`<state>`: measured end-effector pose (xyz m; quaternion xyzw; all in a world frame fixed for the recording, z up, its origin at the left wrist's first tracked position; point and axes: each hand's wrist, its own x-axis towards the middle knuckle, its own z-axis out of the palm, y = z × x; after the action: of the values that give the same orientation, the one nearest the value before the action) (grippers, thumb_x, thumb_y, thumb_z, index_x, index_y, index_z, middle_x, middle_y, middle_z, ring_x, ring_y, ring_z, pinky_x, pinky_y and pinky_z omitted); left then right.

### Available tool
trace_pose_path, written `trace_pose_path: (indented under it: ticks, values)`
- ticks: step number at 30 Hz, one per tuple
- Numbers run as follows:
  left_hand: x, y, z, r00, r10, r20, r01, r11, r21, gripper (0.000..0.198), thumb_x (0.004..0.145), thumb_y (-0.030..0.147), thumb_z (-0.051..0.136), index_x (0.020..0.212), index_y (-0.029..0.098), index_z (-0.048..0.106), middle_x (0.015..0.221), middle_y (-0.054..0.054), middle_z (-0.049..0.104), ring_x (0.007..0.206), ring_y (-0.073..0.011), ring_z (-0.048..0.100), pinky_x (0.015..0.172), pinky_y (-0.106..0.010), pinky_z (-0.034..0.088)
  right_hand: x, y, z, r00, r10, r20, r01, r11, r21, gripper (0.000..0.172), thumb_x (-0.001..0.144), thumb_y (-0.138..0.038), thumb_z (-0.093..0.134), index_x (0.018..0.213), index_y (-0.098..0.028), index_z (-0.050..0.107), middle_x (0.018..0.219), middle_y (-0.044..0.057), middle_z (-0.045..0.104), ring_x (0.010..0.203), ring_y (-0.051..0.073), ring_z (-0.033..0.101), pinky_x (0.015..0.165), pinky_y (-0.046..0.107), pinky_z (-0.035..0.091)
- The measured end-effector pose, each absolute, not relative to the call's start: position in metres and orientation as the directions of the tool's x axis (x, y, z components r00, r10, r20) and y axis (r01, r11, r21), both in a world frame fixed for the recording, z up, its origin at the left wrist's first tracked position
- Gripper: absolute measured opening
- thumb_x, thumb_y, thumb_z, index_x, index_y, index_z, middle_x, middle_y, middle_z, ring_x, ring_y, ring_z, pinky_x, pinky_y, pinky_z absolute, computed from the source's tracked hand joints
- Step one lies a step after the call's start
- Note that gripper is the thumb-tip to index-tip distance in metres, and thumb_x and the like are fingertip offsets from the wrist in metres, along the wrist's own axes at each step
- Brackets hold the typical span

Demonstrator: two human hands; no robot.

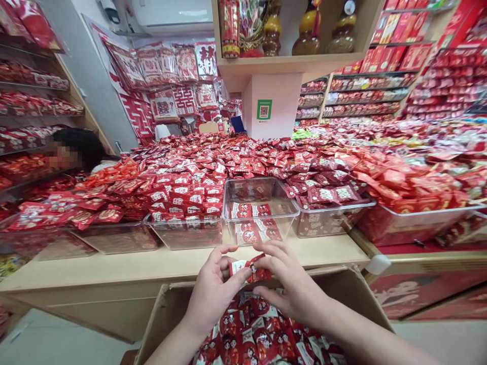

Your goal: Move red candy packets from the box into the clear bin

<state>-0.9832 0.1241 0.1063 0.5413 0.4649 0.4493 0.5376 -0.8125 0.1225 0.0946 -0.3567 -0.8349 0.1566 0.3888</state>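
My left hand (215, 289) pinches small red-and-white wrapped packets (259, 274) printed with a cartoon figure, just above an open cardboard box. How many packets it holds I cannot make out. My right hand (291, 279) reaches over their right end, fingers spread and curved, fingertips touching them and thumb apart below. Under both hands, the cardboard box (178, 299) is filled with similar red packets (247, 339). Straight ahead stands a clear plastic bin (281, 220) with several flat red-and-white packets (251, 223) in rows at its bottom.
A light wooden counter ledge (125, 266) runs behind the box. On it, clear bins heaped with red packets (186, 197), maroon packets (331, 195) and orange-red packets (414, 182) flank the middle bin. A pillar (274, 96) rises behind. Another person (81, 149) is at the far left.
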Motion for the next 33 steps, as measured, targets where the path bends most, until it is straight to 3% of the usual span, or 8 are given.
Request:
trace_pose_path:
  ticks: [2, 7, 13, 16, 20, 22, 26, 33]
  values:
    - [-0.983, 0.125, 0.105, 0.169, 0.986, -0.011, 0.049, 0.003, 0.999, 0.040, 0.069, 0.029, 0.060, 0.102, 0.023, 0.039, 0.068, 0.004, 0.062, 0.064, -0.0104, 0.056, 0.063, -0.022, 0.043, -0.812, 0.123, 0.095, -0.504, 0.685, 0.526, 0.500, 0.728, -0.469, 0.024, 0.072, -0.016, 0.056, 0.095, -0.019, 0.049, 0.112, 0.008, 0.050, 0.107, 0.020, 0.037, 0.090, 0.039, 0.035]
    - [-0.983, 0.125, 0.102, 0.177, 0.984, -0.003, 0.051, -0.006, 0.999, 0.037, 0.073, 0.031, 0.055, 0.104, 0.024, 0.038, 0.066, 0.005, 0.058, 0.065, -0.0102, 0.055, 0.060, -0.021, 0.041, -0.813, 0.124, 0.095, -0.493, 0.715, 0.495, 0.518, 0.699, -0.493, 0.018, 0.074, -0.015, 0.054, 0.090, -0.019, 0.048, 0.105, 0.006, 0.054, 0.098, 0.018, 0.042, 0.084, 0.036, 0.038]
    - [-0.995, 0.131, 0.109, 0.116, 0.988, 0.101, 0.286, -0.130, 0.949, 0.031, 0.077, 0.034, 0.047, 0.105, 0.024, 0.040, 0.067, 0.004, 0.059, 0.058, -0.0089, 0.052, 0.055, -0.020, 0.040, -0.811, 0.120, 0.096, -0.447, 0.736, 0.508, 0.551, 0.674, -0.492, 0.012, 0.074, -0.014, 0.053, 0.084, -0.019, 0.048, 0.102, 0.005, 0.055, 0.097, 0.019, 0.041, 0.081, 0.034, 0.038]
    - [-1.004, 0.141, 0.108, 0.079, 0.986, 0.145, 0.362, -0.164, 0.918, 0.028, 0.076, 0.033, 0.047, 0.102, 0.021, 0.042, 0.070, 0.003, 0.058, 0.063, -0.0117, 0.057, 0.064, -0.026, 0.044, -0.802, 0.134, 0.114, -0.369, 0.708, 0.603, 0.634, 0.666, -0.394, 0.005, 0.076, -0.017, 0.050, 0.080, -0.019, 0.049, 0.099, 0.006, 0.057, 0.094, 0.020, 0.042, 0.080, 0.036, 0.037]
    - [-1.006, 0.148, 0.099, 0.145, 0.984, 0.105, 0.519, -0.165, 0.838, 0.024, 0.076, 0.033, 0.044, 0.098, 0.022, 0.045, 0.067, 0.003, 0.057, 0.059, -0.0120, 0.056, 0.056, -0.024, 0.043, -0.784, 0.192, 0.155, -0.290, 0.668, 0.685, 0.833, 0.528, -0.162, 0.008, 0.075, -0.026, 0.051, 0.076, -0.017, 0.050, 0.088, 0.007, 0.060, 0.085, 0.021, 0.044, 0.078, 0.035, 0.035]
    - [-1.004, 0.147, 0.096, 0.190, 0.976, 0.106, 0.684, -0.209, 0.699, 0.022, 0.078, 0.033, 0.041, 0.097, 0.026, 0.048, 0.070, 0.003, 0.061, 0.060, -0.0134, 0.057, 0.055, -0.025, 0.041, -0.780, 0.232, 0.167, -0.329, 0.729, 0.600, 0.907, 0.421, -0.014, 0.013, 0.075, -0.028, 0.050, 0.077, -0.016, 0.051, 0.079, 0.007, 0.060, 0.081, 0.022, 0.046, 0.075, 0.033, 0.036]
    - [-1.001, 0.140, 0.099, 0.279, 0.951, 0.134, 0.867, -0.310, 0.390, 0.024, 0.083, 0.029, 0.030, 0.095, 0.030, 0.050, 0.087, 0.001, 0.067, 0.079, -0.0193, 0.061, 0.067, -0.031, 0.042, -0.788, 0.300, 0.160, -0.456, 0.862, 0.223, 0.878, 0.395, 0.270, 0.019, 0.073, -0.027, 0.048, 0.083, -0.012, 0.056, 0.080, 0.011, 0.062, 0.079, 0.024, 0.049, 0.068, 0.032, 0.038]
    - [-1.001, 0.141, 0.097, 0.296, 0.943, 0.150, 0.907, -0.326, 0.266, 0.027, 0.082, 0.021, 0.027, 0.098, 0.028, 0.047, 0.083, 0.001, 0.067, 0.077, -0.0188, 0.062, 0.066, -0.031, 0.044, -0.809, 0.349, 0.118, -0.562, 0.826, -0.028, 0.768, 0.534, 0.354, 0.020, 0.068, -0.015, 0.052, 0.084, -0.011, 0.063, 0.084, 0.015, 0.064, 0.089, 0.028, 0.052, 0.066, 0.034, 0.044]
